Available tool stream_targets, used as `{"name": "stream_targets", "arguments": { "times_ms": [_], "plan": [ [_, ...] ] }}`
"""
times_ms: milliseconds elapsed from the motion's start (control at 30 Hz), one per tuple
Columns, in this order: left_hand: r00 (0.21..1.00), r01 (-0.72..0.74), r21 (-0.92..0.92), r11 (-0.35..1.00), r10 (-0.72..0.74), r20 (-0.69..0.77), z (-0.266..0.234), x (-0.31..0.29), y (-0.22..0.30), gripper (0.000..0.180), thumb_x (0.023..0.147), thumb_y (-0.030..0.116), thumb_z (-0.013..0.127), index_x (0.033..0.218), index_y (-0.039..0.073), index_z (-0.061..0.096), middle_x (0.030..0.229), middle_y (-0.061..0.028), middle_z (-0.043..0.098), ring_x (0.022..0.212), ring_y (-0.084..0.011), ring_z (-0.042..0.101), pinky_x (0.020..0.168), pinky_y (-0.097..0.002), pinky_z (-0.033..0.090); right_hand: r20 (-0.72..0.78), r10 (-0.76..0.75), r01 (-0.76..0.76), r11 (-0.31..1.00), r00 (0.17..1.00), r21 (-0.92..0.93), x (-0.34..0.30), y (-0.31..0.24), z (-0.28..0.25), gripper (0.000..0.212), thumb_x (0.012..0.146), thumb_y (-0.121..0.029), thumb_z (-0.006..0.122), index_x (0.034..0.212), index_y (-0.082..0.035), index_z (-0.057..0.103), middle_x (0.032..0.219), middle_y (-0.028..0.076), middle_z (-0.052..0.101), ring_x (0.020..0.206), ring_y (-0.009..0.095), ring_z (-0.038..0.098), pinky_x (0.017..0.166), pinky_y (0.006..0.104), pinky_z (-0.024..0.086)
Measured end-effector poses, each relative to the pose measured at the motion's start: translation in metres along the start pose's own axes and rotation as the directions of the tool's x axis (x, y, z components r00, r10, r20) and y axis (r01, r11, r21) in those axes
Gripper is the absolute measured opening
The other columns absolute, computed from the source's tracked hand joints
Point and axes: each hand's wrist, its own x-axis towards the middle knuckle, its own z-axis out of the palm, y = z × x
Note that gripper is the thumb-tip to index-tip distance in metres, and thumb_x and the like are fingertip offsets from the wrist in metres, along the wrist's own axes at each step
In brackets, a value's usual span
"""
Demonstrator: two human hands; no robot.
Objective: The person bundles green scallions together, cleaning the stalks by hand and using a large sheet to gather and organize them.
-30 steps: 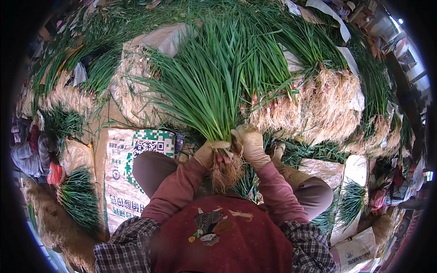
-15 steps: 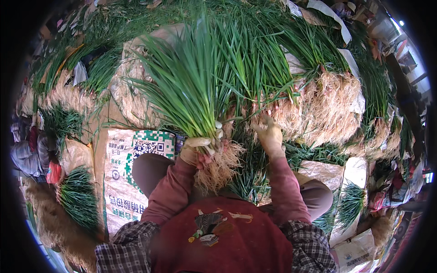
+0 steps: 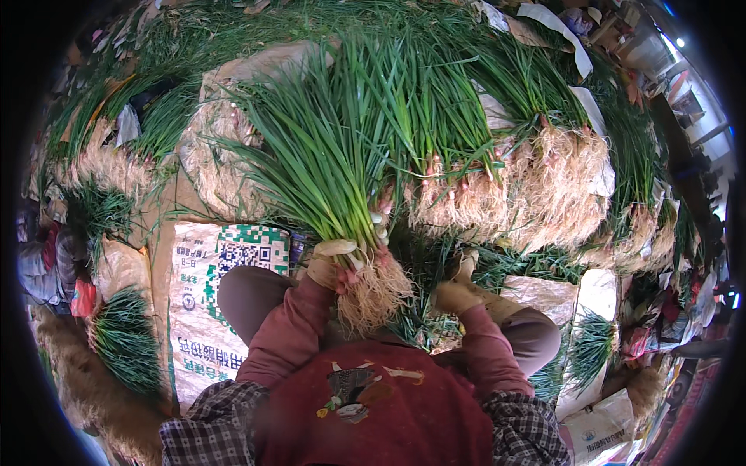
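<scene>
My gloved left hand (image 3: 325,269) is closed round a bunch of green garlic (image 3: 351,210). Its long leaves fan up and away to the far left, and the pinkish bulbs and pale roots hang beside my glove toward my lap. My gloved right hand (image 3: 457,297) is low by my right leg, over loose green leaves. How its fingers are set, and whether they hold anything, does not show clearly. Just beyond it, more green garlic (image 3: 447,182) lies in a row with roots toward me.
A printed white sack (image 3: 198,311) lies flat by my left knee. Small green bundles rest at the left (image 3: 128,342) and right (image 3: 592,349). A larger rooted heap (image 3: 571,175) is at the far right, and loose greens (image 3: 256,27) cover the back.
My right hand has drawn back from the roots of the row toward my right leg. The left hand keeps its grip on the bunch, which has shifted only slightly.
</scene>
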Motion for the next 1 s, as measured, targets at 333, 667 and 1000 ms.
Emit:
{"name": "stream_targets", "arguments": {
  "times_ms": [333, 667, 1000],
  "plan": [
    [0.997, 0.026, 0.078, 0.997, -0.020, -0.073, 0.009, 0.010, -0.017, 0.065, 0.070, 0.025, 0.058, 0.126, -0.005, 0.045, 0.121, -0.0249, 0.051, 0.096, -0.0268, 0.058, 0.073, -0.0423, 0.053, -0.907, 0.124, -0.336, 0.942, 0.402, -0.020, 0.044, 0.013, -0.212, 0.014, 0.082, -0.017, 0.063, 0.081, -0.004, 0.059, 0.063, 0.008, 0.060, 0.051, 0.017, 0.059, 0.041, 0.0290, 0.048],
    [0.974, 0.199, 0.200, 0.959, -0.172, -0.146, -0.012, 0.003, -0.028, 0.058, 0.078, 0.029, 0.056, 0.131, 0.008, 0.047, 0.077, -0.0068, 0.065, 0.046, -0.0080, 0.056, 0.031, -0.0173, 0.037, -0.521, 0.139, 0.434, 0.398, 0.842, 0.808, 0.001, -0.101, -0.118, 0.017, 0.087, -0.012, 0.061, 0.097, 0.001, 0.065, 0.084, 0.008, 0.065, 0.073, 0.019, 0.061, 0.077, 0.0286, 0.053],
    [0.939, 0.171, 0.210, 0.963, -0.095, -0.330, -0.013, 0.005, -0.033, 0.037, 0.079, 0.033, 0.057, 0.093, 0.000, 0.064, 0.069, -0.0075, 0.066, 0.044, -0.0111, 0.056, 0.033, -0.0201, 0.039, -0.278, -0.123, 0.116, -0.699, 0.953, 0.705, 0.060, -0.119, -0.124, 0.017, 0.084, -0.024, 0.064, 0.090, -0.011, 0.055, 0.070, -0.001, 0.052, 0.059, 0.013, 0.048, 0.054, 0.0288, 0.040]
  ]
}}
